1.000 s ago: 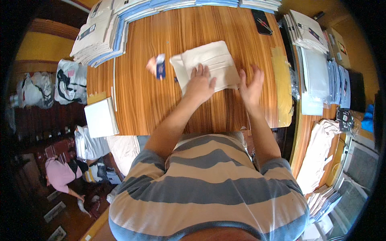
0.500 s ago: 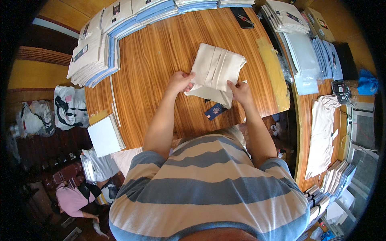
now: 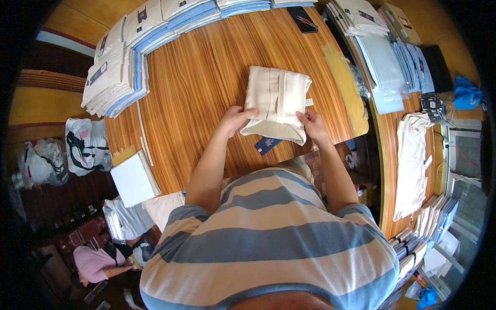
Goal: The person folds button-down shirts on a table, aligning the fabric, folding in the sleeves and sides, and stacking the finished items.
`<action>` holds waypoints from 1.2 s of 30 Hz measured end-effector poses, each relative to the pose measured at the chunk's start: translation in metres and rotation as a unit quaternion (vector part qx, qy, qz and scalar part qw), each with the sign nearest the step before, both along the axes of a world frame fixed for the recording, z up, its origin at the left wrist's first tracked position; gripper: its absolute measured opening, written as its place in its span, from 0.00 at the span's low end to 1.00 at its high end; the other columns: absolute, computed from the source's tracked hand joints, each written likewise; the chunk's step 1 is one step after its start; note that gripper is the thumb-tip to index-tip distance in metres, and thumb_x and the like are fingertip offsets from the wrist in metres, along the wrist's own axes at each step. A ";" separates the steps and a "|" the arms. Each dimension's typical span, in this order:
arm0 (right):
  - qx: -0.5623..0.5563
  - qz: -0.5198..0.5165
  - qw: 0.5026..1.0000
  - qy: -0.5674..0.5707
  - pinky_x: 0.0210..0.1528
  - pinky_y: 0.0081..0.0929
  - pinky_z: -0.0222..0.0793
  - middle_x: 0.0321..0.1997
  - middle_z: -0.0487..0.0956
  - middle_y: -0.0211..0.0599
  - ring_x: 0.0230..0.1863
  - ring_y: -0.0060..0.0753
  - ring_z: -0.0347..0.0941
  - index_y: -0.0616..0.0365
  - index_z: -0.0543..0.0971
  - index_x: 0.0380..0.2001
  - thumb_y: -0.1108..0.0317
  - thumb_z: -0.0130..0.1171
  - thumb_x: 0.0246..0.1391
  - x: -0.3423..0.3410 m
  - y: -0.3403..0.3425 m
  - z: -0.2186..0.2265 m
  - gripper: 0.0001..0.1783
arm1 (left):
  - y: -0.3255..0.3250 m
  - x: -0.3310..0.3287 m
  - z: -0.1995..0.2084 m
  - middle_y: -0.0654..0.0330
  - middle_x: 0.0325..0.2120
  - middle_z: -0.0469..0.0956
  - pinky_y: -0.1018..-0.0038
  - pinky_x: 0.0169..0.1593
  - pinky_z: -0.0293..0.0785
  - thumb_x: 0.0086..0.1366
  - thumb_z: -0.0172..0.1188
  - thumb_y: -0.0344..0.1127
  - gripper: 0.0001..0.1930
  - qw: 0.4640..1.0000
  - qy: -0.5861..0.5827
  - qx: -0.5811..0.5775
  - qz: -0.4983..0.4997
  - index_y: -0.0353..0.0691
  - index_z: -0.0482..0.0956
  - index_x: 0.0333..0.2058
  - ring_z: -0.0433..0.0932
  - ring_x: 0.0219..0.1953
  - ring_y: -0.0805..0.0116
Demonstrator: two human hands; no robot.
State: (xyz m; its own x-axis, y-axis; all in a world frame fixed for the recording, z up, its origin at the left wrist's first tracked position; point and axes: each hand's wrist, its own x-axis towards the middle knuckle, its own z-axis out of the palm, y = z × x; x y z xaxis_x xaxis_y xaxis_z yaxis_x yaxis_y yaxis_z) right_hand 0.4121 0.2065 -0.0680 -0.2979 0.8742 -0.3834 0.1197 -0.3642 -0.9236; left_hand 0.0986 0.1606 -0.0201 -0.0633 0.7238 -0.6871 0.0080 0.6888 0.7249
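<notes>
A folded cream garment (image 3: pixel 263 95) lies on the wooden table in front of me, with creased bands running along its top. My left hand (image 3: pixel 237 120) pinches its near left corner between thumb and fingers. At the near right edge, my right hand (image 3: pixel 312 125) grips the cloth the same way. The lower flap of the garment hangs a little loose between both hands. A dark blue hang tag (image 3: pixel 267 145) pokes out from under that flap. Beside the right edge, a small white label (image 3: pixel 309 102) shows.
Stacks of bagged cream and blue garments (image 3: pixel 116 77) line the far left of the wooden table (image 3: pixel 191 93). A dark phone (image 3: pixel 301 20) lies at the far right, near a yellow strip (image 3: pixel 343 88). White boards (image 3: pixel 135 178) sit at the left corner. A person in pink (image 3: pixel 98 263) is lower left.
The garment has turned slightly and come a little toward me, its near flap now straighter. My left hand has shifted with its corner; the tag is more covered.
</notes>
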 end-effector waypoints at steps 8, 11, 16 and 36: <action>0.255 0.109 0.949 -0.152 0.26 0.28 0.63 0.21 0.75 0.26 0.24 0.19 0.66 0.62 0.81 0.32 0.55 0.65 0.66 -0.047 0.112 0.136 0.19 | 0.049 -0.026 0.086 0.47 0.42 0.84 0.67 0.40 0.87 0.69 0.66 0.35 0.19 0.972 -0.101 0.166 0.134 0.30 0.77 0.53 0.86 0.41 0.62; 0.298 0.085 0.950 -0.048 0.26 0.28 0.63 0.21 0.74 0.27 0.24 0.20 0.66 0.63 0.80 0.32 0.56 0.64 0.66 -0.080 0.137 0.190 0.19 | 0.060 -0.048 0.120 0.50 0.40 0.84 0.71 0.40 0.85 0.72 0.64 0.37 0.17 0.927 -0.099 0.326 0.159 0.31 0.77 0.52 0.85 0.39 0.65; 0.320 0.069 0.939 -0.110 0.26 0.29 0.65 0.20 0.74 0.29 0.23 0.20 0.66 0.63 0.80 0.32 0.57 0.64 0.67 -0.110 0.092 0.183 0.18 | 0.006 -0.052 0.095 0.54 0.40 0.84 0.70 0.41 0.82 0.74 0.61 0.39 0.16 0.930 0.003 0.312 0.195 0.35 0.78 0.53 0.83 0.38 0.68; 0.366 0.298 0.759 -0.449 0.33 0.47 0.82 0.30 0.85 0.54 0.27 0.59 0.83 0.57 0.84 0.28 0.49 0.57 0.61 -0.142 -0.052 0.067 0.21 | -0.080 0.005 0.002 0.48 0.74 0.55 0.51 0.75 0.52 0.70 0.55 0.47 0.36 0.743 0.541 0.353 -0.175 0.33 0.61 0.70 0.53 0.76 0.49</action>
